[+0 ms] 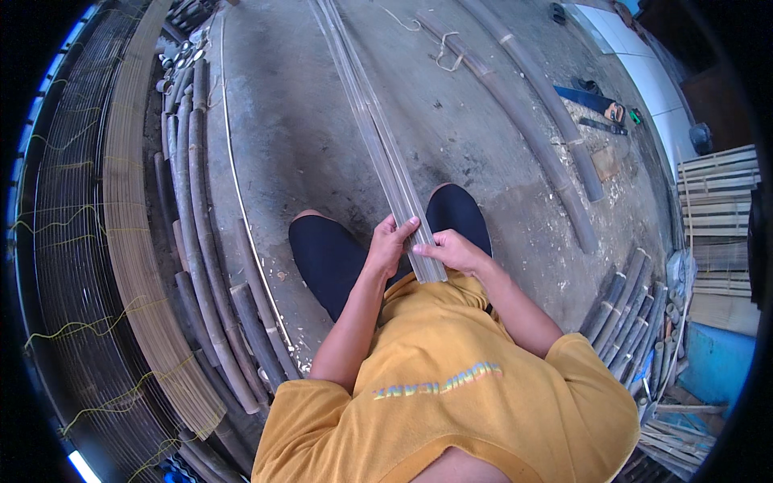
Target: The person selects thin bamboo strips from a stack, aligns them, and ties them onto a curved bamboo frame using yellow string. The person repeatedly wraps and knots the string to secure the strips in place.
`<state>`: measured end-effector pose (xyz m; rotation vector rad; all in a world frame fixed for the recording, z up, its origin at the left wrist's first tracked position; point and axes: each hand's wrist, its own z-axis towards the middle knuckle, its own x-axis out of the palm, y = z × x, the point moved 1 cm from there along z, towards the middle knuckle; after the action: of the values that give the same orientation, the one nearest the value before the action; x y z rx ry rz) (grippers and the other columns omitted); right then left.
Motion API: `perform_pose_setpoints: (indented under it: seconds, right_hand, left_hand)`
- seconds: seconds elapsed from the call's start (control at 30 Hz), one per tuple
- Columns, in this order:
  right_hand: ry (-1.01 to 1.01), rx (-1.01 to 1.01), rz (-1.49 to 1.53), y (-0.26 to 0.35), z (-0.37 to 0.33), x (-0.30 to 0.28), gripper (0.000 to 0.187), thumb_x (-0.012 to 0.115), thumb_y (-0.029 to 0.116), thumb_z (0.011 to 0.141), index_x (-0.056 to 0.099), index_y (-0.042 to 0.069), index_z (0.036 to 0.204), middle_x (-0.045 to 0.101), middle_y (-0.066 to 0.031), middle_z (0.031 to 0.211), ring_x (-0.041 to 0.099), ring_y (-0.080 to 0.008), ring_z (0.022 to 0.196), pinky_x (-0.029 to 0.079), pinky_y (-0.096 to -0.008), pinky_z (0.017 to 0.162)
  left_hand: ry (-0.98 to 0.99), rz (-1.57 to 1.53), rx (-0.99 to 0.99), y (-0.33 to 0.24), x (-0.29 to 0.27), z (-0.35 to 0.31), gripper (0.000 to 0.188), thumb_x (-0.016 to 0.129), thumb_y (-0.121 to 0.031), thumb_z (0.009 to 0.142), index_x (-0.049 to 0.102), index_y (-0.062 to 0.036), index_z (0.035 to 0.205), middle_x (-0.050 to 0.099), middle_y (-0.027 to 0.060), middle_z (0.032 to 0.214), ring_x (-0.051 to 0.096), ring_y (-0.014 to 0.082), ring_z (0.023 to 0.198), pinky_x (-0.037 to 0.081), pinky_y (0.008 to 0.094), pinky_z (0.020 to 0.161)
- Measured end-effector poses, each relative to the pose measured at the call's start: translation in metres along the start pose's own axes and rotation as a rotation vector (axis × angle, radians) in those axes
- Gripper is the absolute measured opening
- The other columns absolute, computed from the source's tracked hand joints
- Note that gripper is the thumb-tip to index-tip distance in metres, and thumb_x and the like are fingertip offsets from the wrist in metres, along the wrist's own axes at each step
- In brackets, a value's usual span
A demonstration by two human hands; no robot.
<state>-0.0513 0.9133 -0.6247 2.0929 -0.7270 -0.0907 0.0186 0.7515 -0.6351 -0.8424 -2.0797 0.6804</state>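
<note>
A bundle of long, thin bamboo strips (366,109) runs from my lap, out between my knees and off the top of the view. My left hand (391,243) wraps around its left side near the close end, thumb lying across the top. From the other side, my right hand (454,250) grips the same bundle slightly nearer to me, its thumb on the upper face. The strips' near ends stick out just past my hands, above my yellow shirt. Fingers beneath the bundle are mostly hidden.
Long bamboo poles (531,133) lie on the concrete floor ahead right, near a handsaw (592,100) and a dark blade tool (602,126). Left are piled poles (193,169) and a slatted bamboo blind (129,201) with yellow strings. Cut bamboo lengths (616,310) and stacked pale slats (719,189) stand right.
</note>
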Motion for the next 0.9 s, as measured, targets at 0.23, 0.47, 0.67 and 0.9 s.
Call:
perform_pose_setpoints:
  seconds: [0.23, 0.47, 0.67, 0.9]
  right_hand:
    - [0.022, 0.002, 0.017, -0.021, 0.017, -0.003, 0.03, 0.073, 0.025, 0.093, 0.07, 0.0, 0.107, 0.07, -0.0032, 0.092, 0.064, -0.0103, 0.078, 0.053, -0.03, 0.073]
    - [-0.094, -0.064, 0.015, 0.02, -0.001, -0.03, 0.027, 0.076, 0.026, 0.09, 0.071, 0.002, 0.1, 0.071, -0.0037, 0.089, 0.065, -0.0113, 0.078, 0.053, -0.0298, 0.072]
    - [-0.192, -0.123, 0.128, 0.15, -0.099, -0.031, 0.035, 0.079, 0.028, 0.086, 0.069, 0.0, 0.105, 0.072, -0.0076, 0.089, 0.068, -0.0146, 0.078, 0.056, -0.0312, 0.072]
    - [-0.153, -0.17, 0.164, 0.019, 0.002, -0.016, 0.028, 0.074, 0.026, 0.091, 0.071, 0.001, 0.102, 0.072, -0.0063, 0.088, 0.067, -0.0145, 0.078, 0.054, -0.0309, 0.074]
  left_hand:
    - [-0.034, -0.048, -0.038, 0.005, -0.008, 0.004, 0.032, 0.05, -0.033, 0.106, 0.062, -0.004, 0.113, 0.069, 0.0071, 0.102, 0.069, 0.0195, 0.089, 0.057, 0.0385, 0.081]
    - [-0.443, -0.199, 0.054, -0.009, -0.021, 0.004, 0.025, 0.048, -0.025, 0.106, 0.06, -0.0078, 0.12, 0.059, -0.0013, 0.08, 0.054, 0.0072, 0.061, 0.047, 0.0228, 0.051]
    - [-0.51, -0.197, 0.18, -0.002, -0.036, 0.032, 0.024, 0.051, -0.022, 0.106, 0.06, -0.0096, 0.123, 0.062, -0.0014, 0.081, 0.05, 0.0056, 0.057, 0.041, 0.0217, 0.046]
    - [-0.372, -0.24, 0.052, 0.056, -0.019, 0.083, 0.018, 0.051, -0.02, 0.105, 0.059, -0.0073, 0.116, 0.063, 0.0037, 0.081, 0.058, 0.0131, 0.06, 0.048, 0.0281, 0.048]
